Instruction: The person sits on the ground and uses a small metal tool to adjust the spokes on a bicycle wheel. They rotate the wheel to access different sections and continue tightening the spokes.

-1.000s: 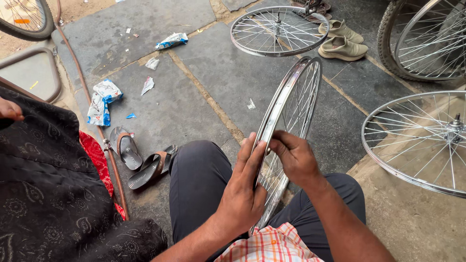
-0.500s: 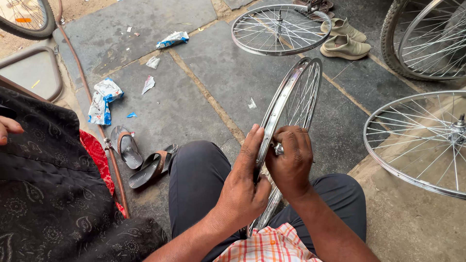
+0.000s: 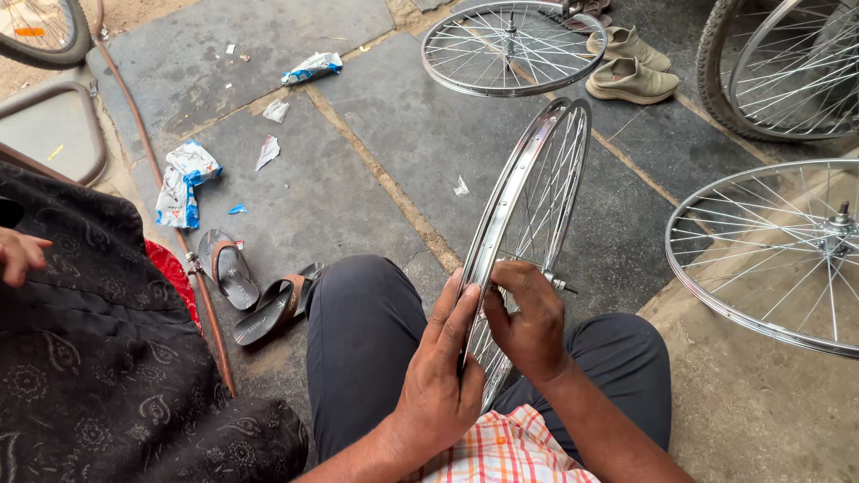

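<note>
A: We stand the shiny spoked steel bicycle wheel rim upright between our knees, left hand flat against it.

B: Right hand pinches a spoke. Light, stiff, slick; we'd hold the rim.

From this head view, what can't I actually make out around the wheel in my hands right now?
- Whatever the right hand pinches at the rim: covered by its own fingers.
- Lower part of the upright wheel: hidden behind both hands and the knees.
- Left hand palm contact with the rim: only its back shows.
- Flat wheel at right: cut off by the frame edge.
- Tyred wheel top right: mostly out of frame.
</note>
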